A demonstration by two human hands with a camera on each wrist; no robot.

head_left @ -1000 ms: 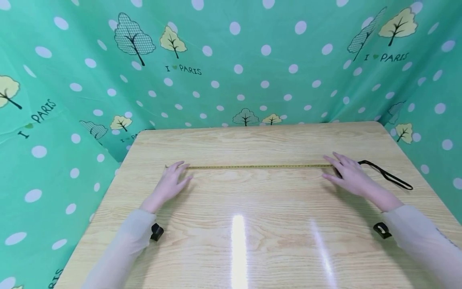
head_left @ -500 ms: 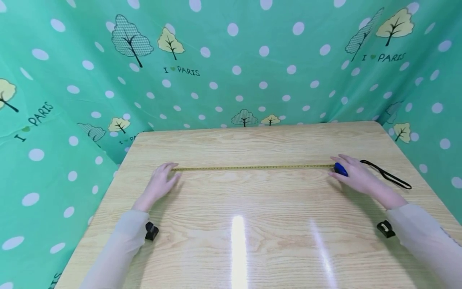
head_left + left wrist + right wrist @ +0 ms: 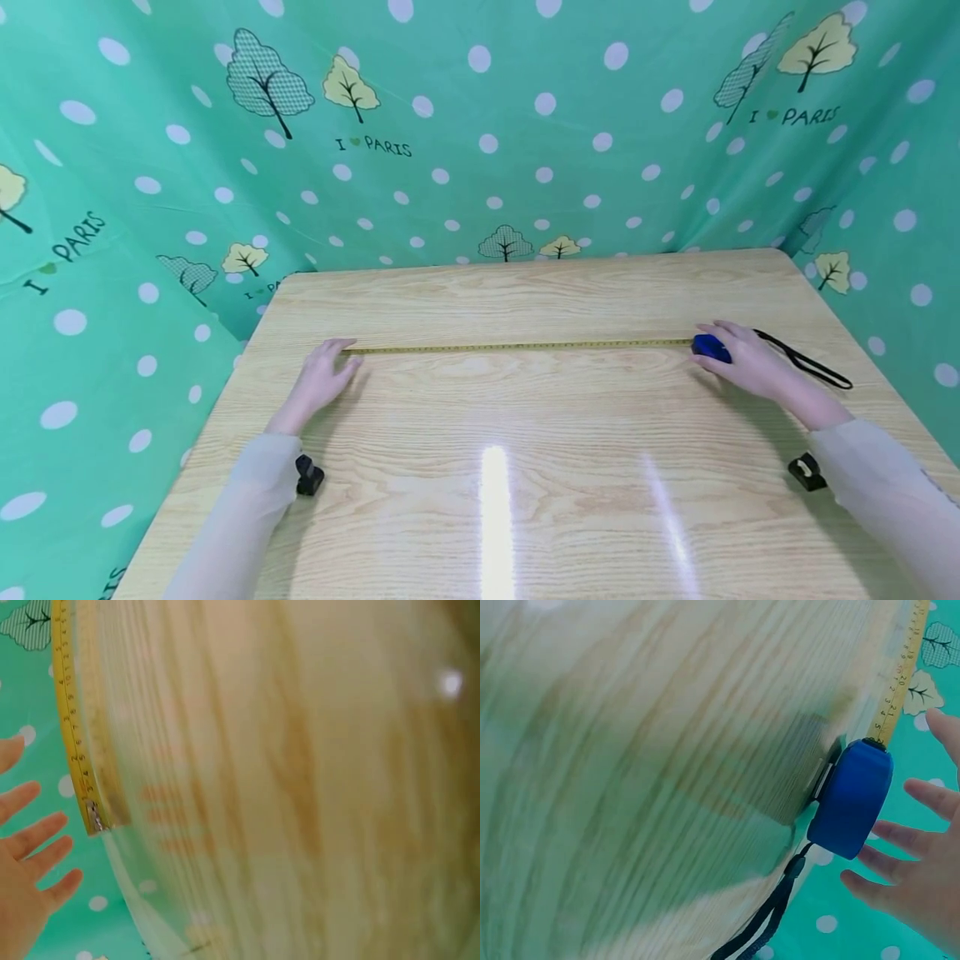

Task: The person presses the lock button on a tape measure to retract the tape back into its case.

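A tape measure lies across the table with its yellow blade (image 3: 517,346) drawn out in a straight line. Its blue case (image 3: 711,348) is at the right end, and a black wrist strap (image 3: 769,915) trails from it. My right hand (image 3: 750,362) is at the case, and the right wrist view shows the fingers (image 3: 911,840) straight and spread beside it. At the other end, my left hand (image 3: 321,379) is by the blade's metal hook (image 3: 95,816). In the left wrist view its fingers (image 3: 41,832) are spread apart, with nothing between them.
The light wood table (image 3: 600,467) has a bright light reflection (image 3: 495,517) near the front. A green dotted curtain (image 3: 465,108) stands behind the table and along both sides. Black wrist mounts (image 3: 307,475) show under the sleeves.
My left hand has drawn back to the left along the blade. My right hand has shifted slightly right, so more of the blue case shows. The head view has moved a little.
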